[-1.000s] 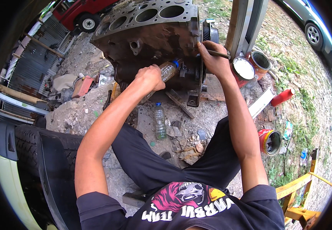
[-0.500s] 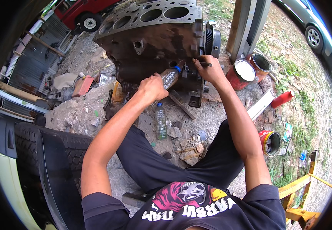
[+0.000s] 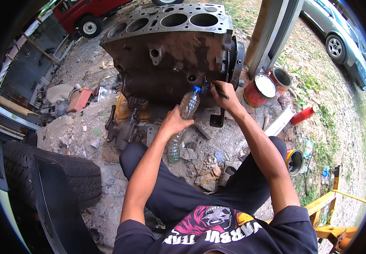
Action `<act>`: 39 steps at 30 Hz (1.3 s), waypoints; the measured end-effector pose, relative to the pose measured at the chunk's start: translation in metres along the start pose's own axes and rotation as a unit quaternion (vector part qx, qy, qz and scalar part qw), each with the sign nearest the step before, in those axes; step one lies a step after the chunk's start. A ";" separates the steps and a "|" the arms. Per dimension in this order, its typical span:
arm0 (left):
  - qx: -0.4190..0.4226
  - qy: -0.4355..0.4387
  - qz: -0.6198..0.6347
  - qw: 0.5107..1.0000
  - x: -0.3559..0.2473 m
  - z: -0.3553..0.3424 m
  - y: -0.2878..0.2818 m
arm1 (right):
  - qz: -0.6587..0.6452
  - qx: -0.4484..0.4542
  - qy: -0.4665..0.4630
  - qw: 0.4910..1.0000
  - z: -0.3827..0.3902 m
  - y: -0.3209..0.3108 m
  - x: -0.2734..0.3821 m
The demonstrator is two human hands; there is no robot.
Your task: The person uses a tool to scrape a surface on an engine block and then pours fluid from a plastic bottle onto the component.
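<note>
A brown engine block [image 3: 161, 70] with large round bores along its top face stands in front of me. My left hand [image 3: 177, 122] is wrapped around a clear plastic bottle [image 3: 189, 104] with a blue cap, held slightly tilted close to the block's side. My right hand [image 3: 227, 97] is closed on a thin tool with a dark handle [image 3: 220, 92], its far end at the block's lower right side. Whether that tool is a brush or something else, I cannot tell. Below my left hand, a second clear bottle [image 3: 174, 153] stands on the ground, partly hidden.
Right of the block are a metal post [image 3: 271, 38], a red can with white contents [image 3: 260, 89], an open can [image 3: 281, 78] and a red bottle [image 3: 303, 115]. A tyre [image 3: 81, 178] lies left. Dark metal parts [image 3: 128, 132] and broken stones [image 3: 208, 180] cover the ground.
The view has shifted, with the block now lower in it. The bottle in my left hand stands more upright. My right hand keeps its hold on the tool at the block.
</note>
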State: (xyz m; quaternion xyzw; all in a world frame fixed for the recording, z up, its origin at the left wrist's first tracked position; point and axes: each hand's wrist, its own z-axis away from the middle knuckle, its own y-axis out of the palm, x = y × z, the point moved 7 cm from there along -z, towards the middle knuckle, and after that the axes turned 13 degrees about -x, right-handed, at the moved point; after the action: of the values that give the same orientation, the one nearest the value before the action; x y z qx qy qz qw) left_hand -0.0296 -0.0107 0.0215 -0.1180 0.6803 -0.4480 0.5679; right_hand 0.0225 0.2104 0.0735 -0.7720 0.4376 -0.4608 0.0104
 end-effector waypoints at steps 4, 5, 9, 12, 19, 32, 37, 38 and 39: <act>0.007 0.015 0.048 0.999 -0.019 -0.003 0.004 | 0.014 -0.030 -0.067 0.997 0.000 -0.001 0.001; 0.003 0.009 0.046 0.999 -0.014 -0.003 0.006 | 0.009 -0.009 -0.068 0.998 0.005 -0.001 0.003; -0.009 0.007 0.049 0.999 -0.010 -0.011 0.006 | 0.040 -0.025 -0.041 0.998 -0.007 -0.006 0.003; -0.014 0.005 0.048 0.999 0.002 -0.011 0.009 | 0.026 0.006 -0.055 0.998 0.004 0.004 0.011; -0.046 0.013 0.022 0.999 0.007 -0.014 0.014 | 0.084 0.070 -0.088 0.990 0.004 0.008 0.007; -0.041 -0.003 0.020 0.999 0.007 -0.017 0.017 | 0.321 0.169 -0.159 0.918 0.008 0.001 -0.007; -0.043 0.004 0.027 0.999 0.003 -0.019 0.022 | 0.351 0.142 -0.225 0.898 0.030 0.022 0.007; -0.032 -0.004 0.027 0.999 0.003 -0.018 0.021 | 0.338 0.150 -0.209 0.905 0.025 0.015 0.007; -0.021 -0.012 0.028 0.999 0.004 -0.017 0.020 | 0.325 0.158 -0.194 0.912 0.018 0.007 0.006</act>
State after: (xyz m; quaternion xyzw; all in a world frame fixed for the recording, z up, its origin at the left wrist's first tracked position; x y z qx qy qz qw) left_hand -0.0383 0.0064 0.0030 -0.1160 0.6856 -0.4164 0.5858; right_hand 0.0315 0.1950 0.0645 -0.6497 0.5748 -0.3367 0.3662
